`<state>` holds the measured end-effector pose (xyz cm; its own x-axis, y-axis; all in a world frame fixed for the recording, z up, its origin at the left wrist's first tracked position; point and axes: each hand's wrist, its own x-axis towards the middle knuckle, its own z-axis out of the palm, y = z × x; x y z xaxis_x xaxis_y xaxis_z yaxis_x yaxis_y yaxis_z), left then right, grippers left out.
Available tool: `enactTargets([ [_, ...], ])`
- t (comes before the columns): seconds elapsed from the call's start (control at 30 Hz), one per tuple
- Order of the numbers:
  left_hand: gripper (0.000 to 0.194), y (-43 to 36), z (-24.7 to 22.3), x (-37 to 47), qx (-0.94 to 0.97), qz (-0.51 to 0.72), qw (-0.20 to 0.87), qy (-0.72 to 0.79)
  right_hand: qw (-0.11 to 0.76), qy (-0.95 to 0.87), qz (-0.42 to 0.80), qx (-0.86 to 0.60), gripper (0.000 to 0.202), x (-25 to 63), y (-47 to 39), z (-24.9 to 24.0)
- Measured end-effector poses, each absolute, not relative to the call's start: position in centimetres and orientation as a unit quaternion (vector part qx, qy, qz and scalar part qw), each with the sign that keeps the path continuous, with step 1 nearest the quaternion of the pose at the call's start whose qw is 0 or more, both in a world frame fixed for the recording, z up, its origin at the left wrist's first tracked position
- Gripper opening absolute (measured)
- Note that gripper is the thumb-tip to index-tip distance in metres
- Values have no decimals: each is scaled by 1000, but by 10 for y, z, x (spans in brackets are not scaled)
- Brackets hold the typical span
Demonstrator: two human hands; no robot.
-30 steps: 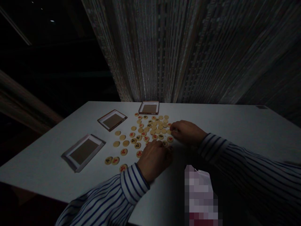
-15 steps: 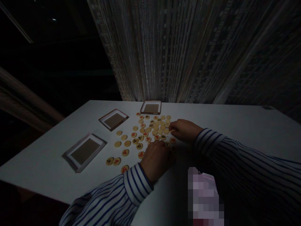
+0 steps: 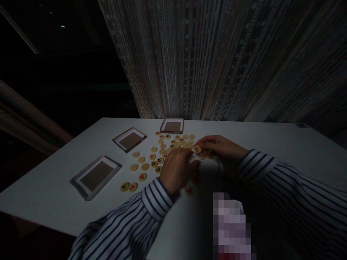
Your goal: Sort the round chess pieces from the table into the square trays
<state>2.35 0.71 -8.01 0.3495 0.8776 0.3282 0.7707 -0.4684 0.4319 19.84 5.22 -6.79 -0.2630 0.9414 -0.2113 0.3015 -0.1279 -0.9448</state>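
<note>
Many round, pale wooden Chinese chess pieces [image 3: 142, 177] lie scattered on the white table, some with red or black characters and some blank side up. My right hand [image 3: 221, 146] pinches a red-marked Chinese chess piece [image 3: 197, 148] at the right edge of the spread, the piece tilted up. Over the middle of the pieces is my left hand [image 3: 177, 168], its thumb and fingers apart, covering several of them; nothing shows in its grasp. A lone red-marked piece [image 3: 189, 190] lies in shadow just below my left hand.
Three shallow rectangular box halves stand on the table [image 3: 54, 191]: a near-left box [image 3: 92, 178], a middle one [image 3: 129, 139] and a far one [image 3: 172, 125]. A string curtain [image 3: 189, 72] hangs behind the far edge. The room is dim.
My right hand has drawn slightly right, and a red-marked piece now shows tilted at its fingertips. My left hand has moved up over the pieces and its fingers have spread from the thumb.
</note>
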Motion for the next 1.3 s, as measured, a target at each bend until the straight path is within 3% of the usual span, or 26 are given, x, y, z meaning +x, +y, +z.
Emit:
enactTargets([
  [0.23,28,23,-79,33,788,322,145,504,336,-567,569,-492,14,194,50,-77],
  [0.67,22,58,-81,48,861,101,41,497,324,-613,444,-567,7,216,54,-68],
  [0.97,16,66,-85,51,865,58,47,495,299,-654,394,-573,12,219,55,-71],
  [1.13,25,69,-77,26,854,80,90,505,200,-769,236,-559,18,203,59,-77],
  [1.3,22,70,-69,-3,849,79,51,521,64,-867,64,-491,25,177,63,-80],
])
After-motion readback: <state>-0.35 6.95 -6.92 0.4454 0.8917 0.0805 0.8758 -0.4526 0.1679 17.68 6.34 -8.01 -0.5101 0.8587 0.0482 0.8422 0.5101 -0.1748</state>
